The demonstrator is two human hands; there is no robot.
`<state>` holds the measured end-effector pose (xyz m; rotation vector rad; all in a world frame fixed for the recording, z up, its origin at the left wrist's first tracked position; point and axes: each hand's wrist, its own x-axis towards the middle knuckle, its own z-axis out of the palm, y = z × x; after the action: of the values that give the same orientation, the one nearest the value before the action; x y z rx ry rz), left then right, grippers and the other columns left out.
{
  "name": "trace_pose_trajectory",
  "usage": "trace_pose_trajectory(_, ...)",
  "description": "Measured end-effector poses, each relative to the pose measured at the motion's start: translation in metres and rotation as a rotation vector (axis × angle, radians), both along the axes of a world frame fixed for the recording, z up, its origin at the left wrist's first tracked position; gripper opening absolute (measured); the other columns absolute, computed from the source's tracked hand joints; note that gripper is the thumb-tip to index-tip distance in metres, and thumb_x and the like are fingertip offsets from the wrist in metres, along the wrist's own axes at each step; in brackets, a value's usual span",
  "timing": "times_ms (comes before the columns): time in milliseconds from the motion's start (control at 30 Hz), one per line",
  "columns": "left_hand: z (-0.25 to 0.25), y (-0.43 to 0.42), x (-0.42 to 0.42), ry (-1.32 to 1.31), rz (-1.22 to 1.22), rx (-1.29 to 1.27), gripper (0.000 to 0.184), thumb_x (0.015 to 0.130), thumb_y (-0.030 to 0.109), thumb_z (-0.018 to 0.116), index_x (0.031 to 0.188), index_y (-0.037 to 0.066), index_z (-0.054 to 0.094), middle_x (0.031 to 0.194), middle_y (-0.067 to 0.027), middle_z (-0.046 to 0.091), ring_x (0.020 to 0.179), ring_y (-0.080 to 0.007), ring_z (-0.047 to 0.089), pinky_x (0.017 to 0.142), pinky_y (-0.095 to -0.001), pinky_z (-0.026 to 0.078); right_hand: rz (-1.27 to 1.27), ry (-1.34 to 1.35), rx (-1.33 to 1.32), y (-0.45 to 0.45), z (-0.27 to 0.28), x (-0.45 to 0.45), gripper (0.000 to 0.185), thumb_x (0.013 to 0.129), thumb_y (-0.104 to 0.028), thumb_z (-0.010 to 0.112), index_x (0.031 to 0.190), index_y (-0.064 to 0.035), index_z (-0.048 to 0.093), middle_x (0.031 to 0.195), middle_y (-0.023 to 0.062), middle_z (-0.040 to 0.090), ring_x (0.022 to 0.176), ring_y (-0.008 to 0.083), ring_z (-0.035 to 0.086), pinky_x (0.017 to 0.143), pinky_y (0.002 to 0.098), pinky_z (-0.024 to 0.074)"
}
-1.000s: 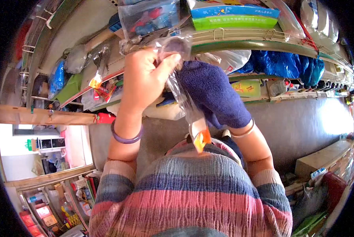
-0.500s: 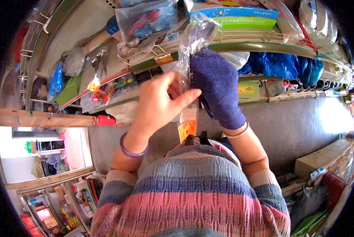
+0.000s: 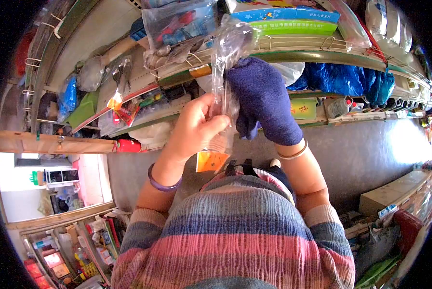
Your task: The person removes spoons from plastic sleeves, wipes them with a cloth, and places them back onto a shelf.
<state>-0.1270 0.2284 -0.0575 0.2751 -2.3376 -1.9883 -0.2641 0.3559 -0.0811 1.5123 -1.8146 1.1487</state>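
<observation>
My left hand (image 3: 192, 129) is closed around the handle of a ladle in a clear plastic wrapper (image 3: 224, 89). The ladle's rounded dark head (image 3: 240, 39) points up and away, and an orange tag (image 3: 211, 162) shows at the lower end of the wrapper. A dark blue terry cloth mitt (image 3: 261, 94) covers my right hand (image 3: 269, 106) down to the wrist. Its tip lies against the right side of the wrapper, just below the ladle's head. The mitt hides my right fingers, so their grip does not show.
Wire-railed shelves curve ahead, with blue and green boxes (image 3: 288, 21) and a bagged item (image 3: 179, 24) on top. Blue plastic bags (image 3: 336, 79) and a clear bottle (image 3: 338, 108) sit lower. A doorway (image 3: 57, 188) opens at left; a long box (image 3: 394, 192) lies at right.
The ladle's lower end with the orange tag has swung left, so the package is more tilted. My left hand has shifted slightly left, and the mitted right hand has turned a little.
</observation>
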Motion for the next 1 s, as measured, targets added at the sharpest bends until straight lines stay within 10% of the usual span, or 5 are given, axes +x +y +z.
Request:
trace_pose_trajectory(400, 0.0, 0.01, -0.005, 0.092, 0.105, 0.009, 0.005, 0.085, 0.005, 0.061, 0.087, 0.002, 0.056, 0.071, 0.0053, 0.053, 0.063, -0.0017, 0.046, 0.055, -0.0195, 0.038, -0.106, 0.123, -0.006, 0.008, -0.008, -0.002, 0.046, 0.061, -0.017, 0.066, 0.104, -0.0064, 0.057, 0.096, 0.0152, 0.058, 0.089, 0.0375, 0.055, 0.077, 0.044, 0.044)
trace_pose_trajectory(867, 0.01, 0.018, 0.013, 0.139, 0.188, -0.069, 0.014, 0.088, 0.012, 0.058, 0.078, 0.004, 0.053, 0.056, 0.0034, 0.049, 0.044, -0.0022, 0.042, 0.039, -0.0176, 0.031, -0.114, -0.485, -0.208, 0.014, -0.015, -0.006, 0.021, 0.066, -0.009, 0.062, 0.086, -0.0036, 0.058, 0.078, 0.0164, 0.056, 0.074, 0.0358, 0.054, 0.067, 0.0404, 0.0447)
trace_pose_trajectory(1000, 0.019, 0.026, 0.018, 0.056, 0.202, -0.026, 0.014, 0.087, 0.005, 0.058, 0.074, 0.002, 0.053, 0.057, 0.0039, 0.049, 0.047, -0.0017, 0.043, 0.04, -0.0199, 0.031, -0.203, -0.188, 0.123, 0.021, -0.002, -0.006, 0.037, 0.058, -0.011, 0.069, 0.092, -0.002, 0.057, 0.086, 0.0187, 0.06, 0.081, 0.0344, 0.058, 0.073, 0.0399, 0.0471)
